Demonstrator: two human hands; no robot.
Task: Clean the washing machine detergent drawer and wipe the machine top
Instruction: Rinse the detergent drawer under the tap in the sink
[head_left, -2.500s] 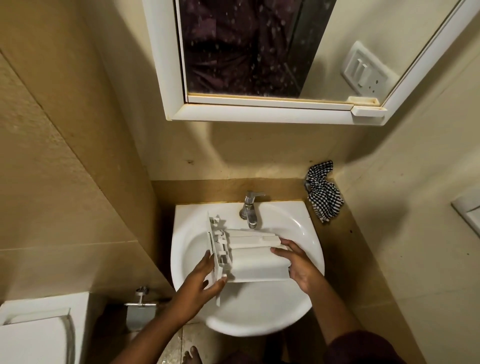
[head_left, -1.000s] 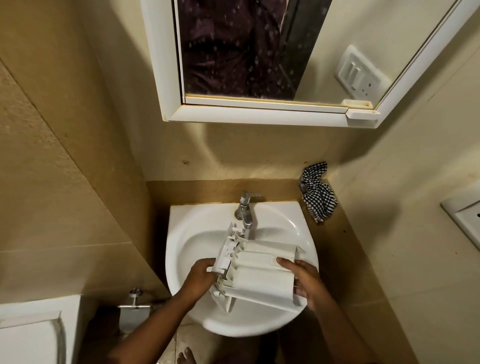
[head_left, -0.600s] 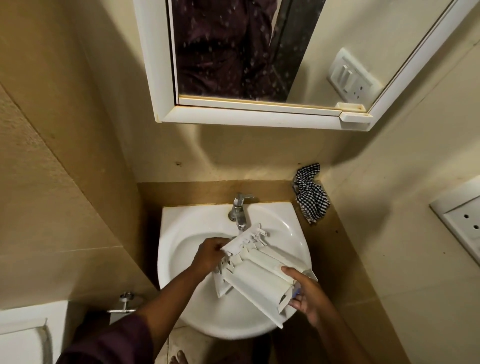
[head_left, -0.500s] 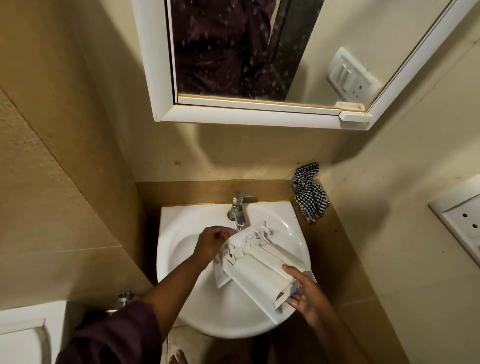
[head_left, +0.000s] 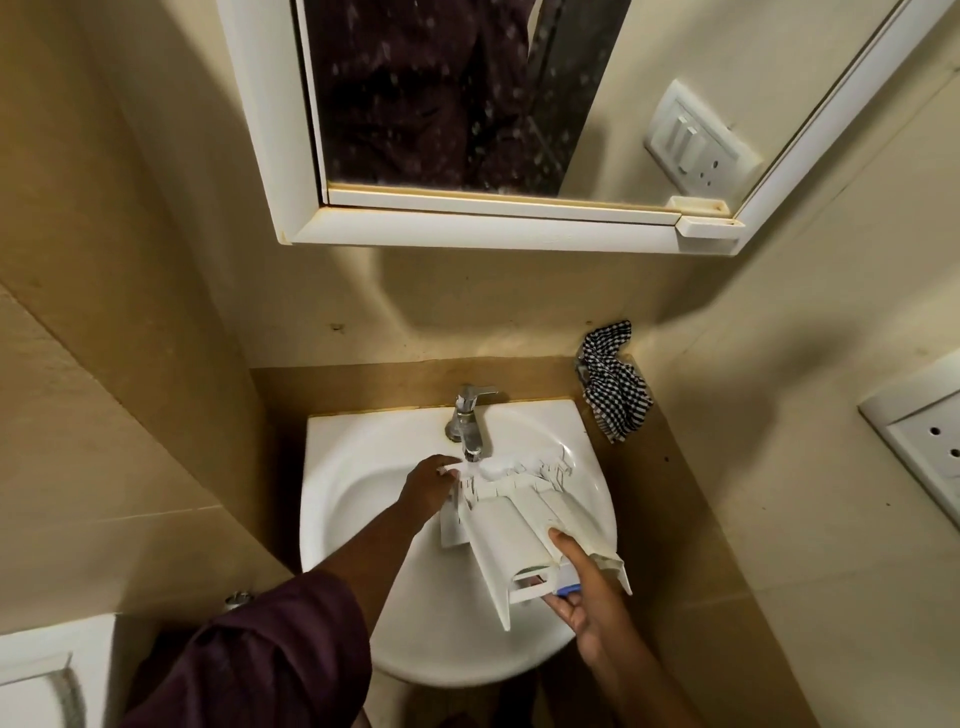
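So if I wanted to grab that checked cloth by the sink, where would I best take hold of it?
Probably the bunched upper part of the checked cloth, pinched from above and the front. It sits crumpled in the corner right of the tap, with walls behind and to its right, so only the sink side is open. Its lower end hangs loose and would likely slip.

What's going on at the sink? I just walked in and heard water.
A person is rinsing a white detergent drawer over the sink. The right hand holds its near end while the left hand is at the far end, right under the tap. A checked cloth hangs by the wall, unused.
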